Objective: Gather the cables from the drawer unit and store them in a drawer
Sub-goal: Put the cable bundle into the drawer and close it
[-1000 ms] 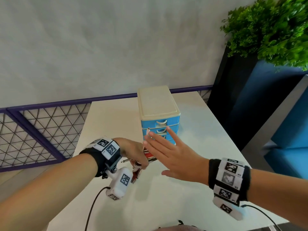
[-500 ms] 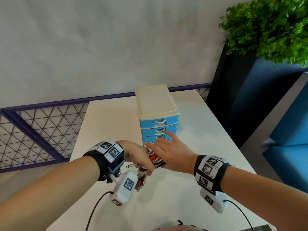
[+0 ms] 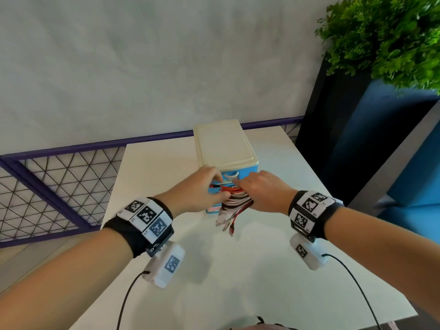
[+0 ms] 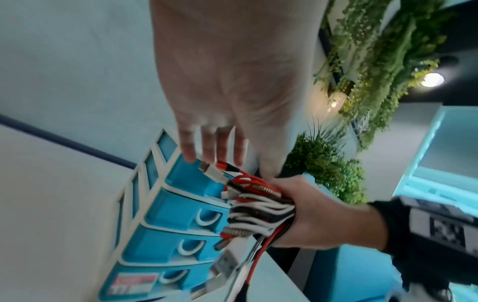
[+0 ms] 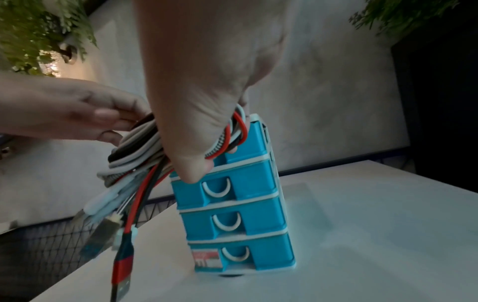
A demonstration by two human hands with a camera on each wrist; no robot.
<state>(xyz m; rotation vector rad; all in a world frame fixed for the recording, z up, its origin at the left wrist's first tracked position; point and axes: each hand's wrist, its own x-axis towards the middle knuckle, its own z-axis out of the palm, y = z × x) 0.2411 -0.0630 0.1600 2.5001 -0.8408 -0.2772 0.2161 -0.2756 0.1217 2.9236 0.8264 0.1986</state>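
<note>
White table underneath, pale wall behind it. A purple rail with wire mesh runs along the left. Up on the right, a leafy plant spills over a dark planter, with blue seating beside it.

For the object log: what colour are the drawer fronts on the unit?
Bright blue drawer fronts with white curved handles, clearest in the right wrist view.

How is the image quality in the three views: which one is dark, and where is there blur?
Head view: bright and sharp, with soft shadows on the table. Left wrist view: well lit, motion blur on the drawer unit and cables. Right wrist view: dim and blurred; the plugs hanging from the bundle are smeared.
</note>
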